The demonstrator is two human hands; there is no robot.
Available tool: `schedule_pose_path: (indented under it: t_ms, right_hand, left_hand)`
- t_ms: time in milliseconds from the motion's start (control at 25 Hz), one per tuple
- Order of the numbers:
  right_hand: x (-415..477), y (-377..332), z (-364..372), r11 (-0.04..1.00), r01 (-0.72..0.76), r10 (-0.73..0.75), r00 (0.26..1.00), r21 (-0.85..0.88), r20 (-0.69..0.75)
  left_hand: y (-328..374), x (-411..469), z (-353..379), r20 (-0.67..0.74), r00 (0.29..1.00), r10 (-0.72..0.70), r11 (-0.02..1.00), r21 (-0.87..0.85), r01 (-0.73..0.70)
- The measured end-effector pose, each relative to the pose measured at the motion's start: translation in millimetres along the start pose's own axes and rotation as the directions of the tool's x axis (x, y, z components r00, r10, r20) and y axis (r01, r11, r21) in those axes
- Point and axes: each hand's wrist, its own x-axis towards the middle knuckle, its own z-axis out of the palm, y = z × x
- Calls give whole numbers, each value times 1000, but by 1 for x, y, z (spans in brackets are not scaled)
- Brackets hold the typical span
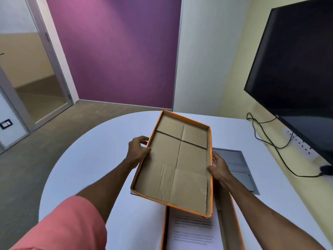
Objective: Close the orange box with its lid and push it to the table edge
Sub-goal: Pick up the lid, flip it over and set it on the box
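Observation:
Both hands hold an orange lid (pixel 176 165) in the air, its brown cardboard inside turned up toward me. My left hand (pixel 138 150) grips the lid's left long edge. My right hand (pixel 219 166) grips the right long edge. The lid is tilted and hangs above the far end of the open orange box (pixel 164 230), which stands on the white table (pixel 93 159) near its front. A printed white sheet (pixel 192 231) lies inside the box. The lid hides the box's far part.
A grey flat panel (pixel 237 165) sits in the table behind my right hand. A large dark screen (pixel 297 69) stands at the right, with a black cable (pixel 273 143) trailing over the table. The table's rounded edge curves at left and far side.

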Motion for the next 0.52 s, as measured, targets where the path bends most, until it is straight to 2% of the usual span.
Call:
schedule_pose_path:
  t_ms: [200,320,400,520]
  right_hand:
    - [-15,26,-26,998,-42,41,999,49,21]
    - [-17,32,-26,988,-151,153,987,40,-49]
    - [-14,23,-25,975,-218,211,967,-33,-142]
    - [-8,-11,-20,989,-137,121,968,-60,-219]
  left_hand:
    - [39,-23,24,-45,999,8,1000,19,-7]
    - [62,-29,32,-69,997,-25,999,-34,23]
    - [78,-33,39,-78,996,-50,996,-83,43]
    - [97,-43,57,-103,993,-52,993,-110,41]
